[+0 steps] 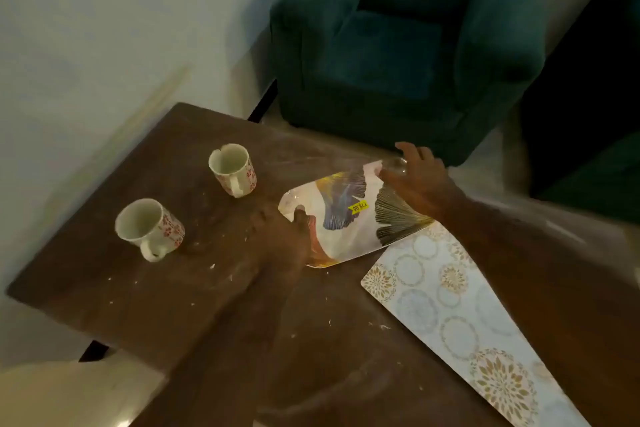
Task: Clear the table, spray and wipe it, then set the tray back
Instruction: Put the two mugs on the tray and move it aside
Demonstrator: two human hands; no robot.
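A white tray (349, 218) with a blue and gold leaf print and a yellow price sticker sits tilted at the far side of the dark wooden table (194, 288). My left hand (287, 236) grips its near left end, thumb over the rim. My right hand (422, 180) holds its far right end. Two white cups with red flower patterns stand on the table to the left, one nearer (149, 229) and one farther back (233, 168). Pale crumbs are scattered over the wood.
A patterned placemat (460, 315) with gold and blue circles lies on the right of the table, its corner next to the tray. A dark green armchair (405, 45) stands just behind the table. A pale wall runs along the left.
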